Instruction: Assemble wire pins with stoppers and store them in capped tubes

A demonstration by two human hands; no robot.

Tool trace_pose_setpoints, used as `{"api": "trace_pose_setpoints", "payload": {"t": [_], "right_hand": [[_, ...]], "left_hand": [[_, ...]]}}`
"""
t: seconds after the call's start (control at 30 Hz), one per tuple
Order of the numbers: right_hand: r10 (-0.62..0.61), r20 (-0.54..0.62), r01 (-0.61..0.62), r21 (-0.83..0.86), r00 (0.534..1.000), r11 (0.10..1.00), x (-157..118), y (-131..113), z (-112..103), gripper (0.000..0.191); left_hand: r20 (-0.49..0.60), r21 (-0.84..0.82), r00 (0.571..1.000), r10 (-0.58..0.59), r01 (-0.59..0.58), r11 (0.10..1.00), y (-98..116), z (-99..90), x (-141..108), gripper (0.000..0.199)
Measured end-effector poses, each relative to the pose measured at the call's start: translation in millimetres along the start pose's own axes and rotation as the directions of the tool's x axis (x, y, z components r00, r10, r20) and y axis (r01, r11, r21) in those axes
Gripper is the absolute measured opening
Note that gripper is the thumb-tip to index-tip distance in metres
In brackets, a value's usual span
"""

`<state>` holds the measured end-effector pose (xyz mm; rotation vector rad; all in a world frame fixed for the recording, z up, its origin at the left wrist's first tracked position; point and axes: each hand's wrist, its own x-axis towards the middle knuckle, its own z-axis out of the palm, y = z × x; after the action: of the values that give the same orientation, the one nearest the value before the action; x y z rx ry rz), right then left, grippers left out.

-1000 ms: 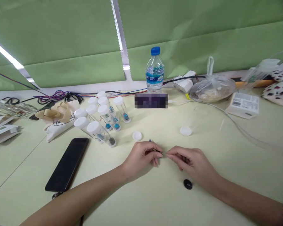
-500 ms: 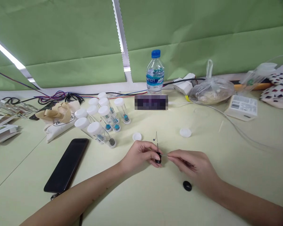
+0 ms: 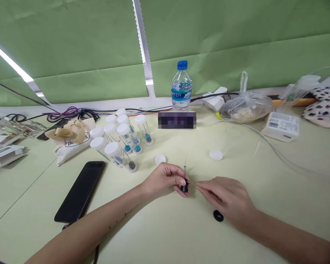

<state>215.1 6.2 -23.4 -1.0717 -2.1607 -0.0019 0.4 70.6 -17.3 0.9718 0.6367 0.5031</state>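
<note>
Between the thumb and fingers of my left hand [image 3: 169, 178] is a small black ribbed piece [image 3: 184, 187], with a thin metal wire [image 3: 185, 169] standing up from it. My right hand [image 3: 227, 196] pinches a thin rod-like piece [image 3: 192, 183] whose far end meets the side of the black piece. Just below my right hand a black round disc [image 3: 218, 215] lies on the table. Beyond my left hand lies a white cap [image 3: 161, 159], and a second white cap [image 3: 216, 154] lies farther right.
Several clear tubes with white caps [image 3: 113, 149] stand at the left, blue or dark pieces inside. A phone [image 3: 81, 190] lies near my left forearm. Behind are a cloth pouch [image 3: 73, 143], a water bottle [image 3: 181, 88], a plastic bag [image 3: 247, 106] and a white box [image 3: 281, 126].
The wire on the black piece has turned; its bent side end now lines up with the upright part. The rod in my right hand now shows more clearly against the black piece.
</note>
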Motion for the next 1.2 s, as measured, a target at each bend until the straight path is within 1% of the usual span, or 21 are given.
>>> {"api": "trace_pose_setpoints", "payload": {"t": [0.07, 0.17, 0.23, 0.3, 0.43, 0.6, 0.7, 0.77, 0.87, 0.93, 1.0, 1.2], "right_hand": [[0.03, 0.021, -0.03, 0.003, 0.999, 1.0, 1, -1, 0, 0.02], [0.088, 0.069, -0.092, 0.058, 0.994, 0.994, 5, -2, -1, 0.021], [0.098, 0.077, -0.105, 0.081, 0.992, 0.991, 8, -3, -2, 0.023], [0.077, 0.056, -0.082, 0.084, 0.995, 0.993, 9, -3, -3, 0.024], [0.036, 0.02, -0.037, 0.055, 0.999, 0.998, 6, -3, -3, 0.02], [-0.023, 0.046, 0.025, -0.034, 0.999, 0.999, 5, -2, -3, 0.023], [-0.044, 0.056, 0.048, -0.062, 0.997, 0.997, 6, -2, -3, 0.025], [-0.046, 0.048, 0.049, -0.053, 0.998, 0.997, 6, -2, -3, 0.024], [-0.032, 0.028, 0.033, -0.03, 0.999, 0.999, 5, -1, -1, 0.021], [-0.02, 0.018, 0.02, -0.017, 1.0, 1.0, 4, -1, 0, 0.018], [-0.007, 0.01, 0.007, 0.0, 1.0, 1.0, 3, -1, 0, 0.017], [0.011, 0.027, -0.012, 0.045, 1.0, 0.999, 3, 0, -1, 0.019]], "left_hand": [[0.008, -0.017, 1.0, 0.007, -0.006, 1.0, -2, -0.1, 0, 0.027], [0.021, -0.039, 0.999, 0.036, -0.036, 0.999, -4, 1.0, 1, 0.029], [0.022, -0.047, 0.998, 0.051, -0.05, 0.998, -5, 1.9, 1, 0.029], [0.016, -0.047, 0.999, 0.042, -0.041, 0.998, -5, 2.3, 1, 0.027], [0.018, -0.026, 1.0, 0.003, -0.003, 1.0, -3, 1.7, 0, 0.025], [0.001, 0.0, 1.0, -0.018, 0.018, 1.0, -2, 2.3, -1, 0.023], [-0.015, -0.017, 1.0, 0.006, -0.006, 1.0, -3, 4.9, -1, 0.021], [-0.044, -0.004, 0.998, 0.046, -0.046, 0.999, -4, 7.2, -1, 0.018], [-0.128, 0.1, 0.985, 0.114, -0.102, 0.99, -6, 10.8, -2, 0.014], [-0.178, 0.168, 0.974, 0.143, -0.113, 0.979, -6, 12.8, -3, 0.013], [-0.2, 0.187, 0.969, 0.147, -0.11, 0.976, -5, 14.1, -4, 0.013], [-0.169, 0.021, 0.984, 0.056, -0.053, 0.998, -6, 13.6, -5, 0.023]]}}
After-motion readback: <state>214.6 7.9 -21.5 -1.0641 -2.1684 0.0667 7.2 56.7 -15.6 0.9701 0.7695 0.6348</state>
